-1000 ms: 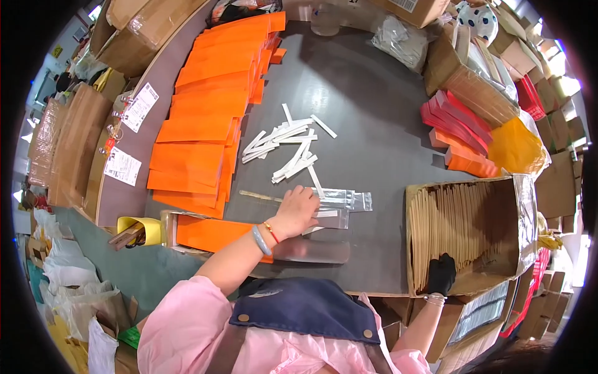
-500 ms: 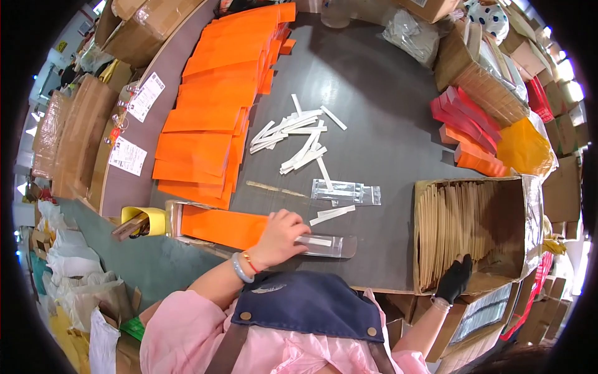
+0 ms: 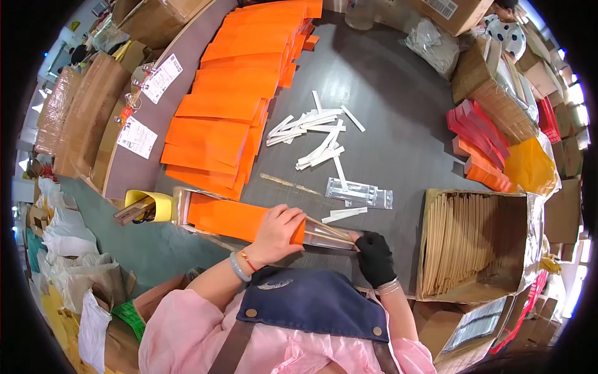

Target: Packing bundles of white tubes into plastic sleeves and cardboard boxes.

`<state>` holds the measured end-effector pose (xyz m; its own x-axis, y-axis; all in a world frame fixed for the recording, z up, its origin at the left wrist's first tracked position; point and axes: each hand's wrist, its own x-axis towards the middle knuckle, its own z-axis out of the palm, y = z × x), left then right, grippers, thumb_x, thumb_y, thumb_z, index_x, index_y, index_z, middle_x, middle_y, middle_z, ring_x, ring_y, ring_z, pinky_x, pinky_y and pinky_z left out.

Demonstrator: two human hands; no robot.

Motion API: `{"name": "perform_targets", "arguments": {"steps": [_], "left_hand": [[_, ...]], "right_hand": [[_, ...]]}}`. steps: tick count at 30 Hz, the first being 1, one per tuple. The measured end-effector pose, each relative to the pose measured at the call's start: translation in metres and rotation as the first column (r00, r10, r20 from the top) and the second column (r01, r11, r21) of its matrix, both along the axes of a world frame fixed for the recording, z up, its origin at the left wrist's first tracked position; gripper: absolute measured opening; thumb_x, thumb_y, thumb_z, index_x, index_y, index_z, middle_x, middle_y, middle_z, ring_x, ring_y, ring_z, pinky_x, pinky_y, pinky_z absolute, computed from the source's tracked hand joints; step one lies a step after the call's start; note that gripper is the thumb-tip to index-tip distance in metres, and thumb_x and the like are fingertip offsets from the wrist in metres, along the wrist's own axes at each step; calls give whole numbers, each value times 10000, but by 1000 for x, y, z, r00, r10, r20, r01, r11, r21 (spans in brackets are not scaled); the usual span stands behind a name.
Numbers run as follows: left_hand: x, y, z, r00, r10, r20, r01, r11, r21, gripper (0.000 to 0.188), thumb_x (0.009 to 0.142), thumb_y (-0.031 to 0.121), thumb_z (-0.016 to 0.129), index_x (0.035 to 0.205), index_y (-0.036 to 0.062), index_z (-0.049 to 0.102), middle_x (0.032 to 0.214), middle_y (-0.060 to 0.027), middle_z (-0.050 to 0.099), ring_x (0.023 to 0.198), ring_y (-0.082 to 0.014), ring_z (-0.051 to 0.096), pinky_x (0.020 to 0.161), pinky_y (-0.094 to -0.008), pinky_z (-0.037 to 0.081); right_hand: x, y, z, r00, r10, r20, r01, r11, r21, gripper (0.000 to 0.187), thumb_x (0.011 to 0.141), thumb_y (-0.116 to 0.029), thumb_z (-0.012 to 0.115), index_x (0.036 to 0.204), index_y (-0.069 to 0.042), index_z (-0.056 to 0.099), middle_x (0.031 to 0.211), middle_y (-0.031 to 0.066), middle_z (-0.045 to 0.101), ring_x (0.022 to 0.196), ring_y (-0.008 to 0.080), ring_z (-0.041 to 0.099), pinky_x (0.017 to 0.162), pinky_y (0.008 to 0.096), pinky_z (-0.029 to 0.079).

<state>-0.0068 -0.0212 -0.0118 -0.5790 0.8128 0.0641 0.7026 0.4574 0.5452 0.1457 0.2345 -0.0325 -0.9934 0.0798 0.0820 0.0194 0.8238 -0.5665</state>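
My bare left hand (image 3: 278,232) is closed over the right end of a long orange paper sleeve (image 3: 227,215), which lies in a narrow open holder at the table's near edge. Between that end and my right hand (image 3: 375,257), in a black glove with bare fingertips, run thin tan strips (image 3: 333,230). The right fingers pinch their right ends. Beneath them lies a clear plastic sleeve (image 3: 324,242), mostly covered by the strips and hands. Whether the strips' left ends are inside the orange sleeve is hidden.
Overlapping orange sleeves (image 3: 215,124) line the left side. White paper strips (image 3: 311,131) and clear packets (image 3: 361,192) lie mid-table. At right stands a carton (image 3: 529,249) of upright tan pieces, with red and orange bundles (image 3: 476,131) behind. A yellow cup (image 3: 163,207) sits left.
My right hand has come from the carton to the middle, bringing tan strips to the orange sleeve's end. My left hand has shifted slightly and now grips that end. The whole view has shifted slightly.
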Motion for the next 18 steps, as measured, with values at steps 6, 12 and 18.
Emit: {"name": "perform_targets", "arguments": {"steps": [6, 12, 18], "left_hand": [[-3, 0, 0, 999, -7, -50, 8, 1000, 12, 763, 585, 316, 856, 1243, 41, 586, 1262, -90, 540, 1171, -325, 458, 1012, -452, 380], [5, 25, 4, 999, -36, -29, 37, 999, 14, 755, 574, 296, 861, 1230, 49, 581, 1237, -86, 535, 1175, -320, 457, 1029, -434, 358], [7, 32, 4, 995, -70, -66, 67, 996, -59, 834, 566, 291, 873, 1295, 62, 538, 1246, -90, 527, 1150, -297, 472, 991, -432, 372]], "right_hand": [[16, 34, 10, 998, -24, 63, 12, 981, 196, 419, 721, -20, 701, 1088, -222, 711, 826, 93, 638, 786, 312, 593, 669, 435, 442], [-34, -18, 4, 985, 71, -157, -76, 997, -26, 48, 846, -134, 687, 863, -121, 729, 768, 100, 648, 751, 288, 616, 670, 406, 486], [-21, -23, -14, 906, -414, 92, 416, 826, -381, 97, 754, -65, 739, 844, -52, 706, 841, 98, 663, 829, 275, 642, 748, 383, 517]]}}
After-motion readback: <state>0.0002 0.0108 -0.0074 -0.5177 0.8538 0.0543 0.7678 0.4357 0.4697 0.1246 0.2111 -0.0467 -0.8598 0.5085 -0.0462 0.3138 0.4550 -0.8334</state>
